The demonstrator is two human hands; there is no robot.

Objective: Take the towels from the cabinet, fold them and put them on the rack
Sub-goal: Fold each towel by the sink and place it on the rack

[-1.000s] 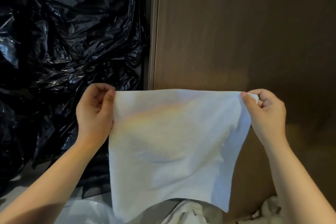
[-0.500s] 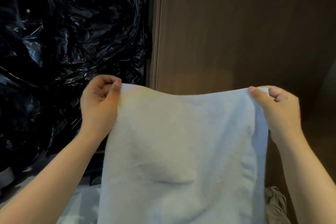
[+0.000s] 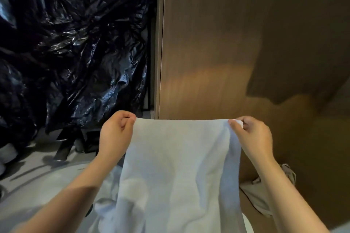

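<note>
White towel [image 3: 180, 166] pinched at two corners: slip or skew is the risk

Black plastic [image 3: 66, 43] fills the upper left of the frame, with dark stand legs [image 3: 63, 143] on the floor under it. At centre left, the left hand [image 3: 115, 134] has its fingers curled and its thumb pressed against them, pinching the top left corner of the towel. The towel hangs spread across the lower centre, with its top edge nearly level and its lower end running out of the bottom of the frame. At centre right, the right hand [image 3: 253, 136] pinches the other top corner between thumb and curled fingers. A narrow strip of cloth is turned over along that side. A brown wood panel [image 3: 236, 43] fills the upper right. No rack shows.

Both hands hold only a little cloth, so a corner could slip free as the hands come together. The turned strip might get folded in and leave a lump. If the corners meet unevenly, the fold would likely come out skewed.
</note>
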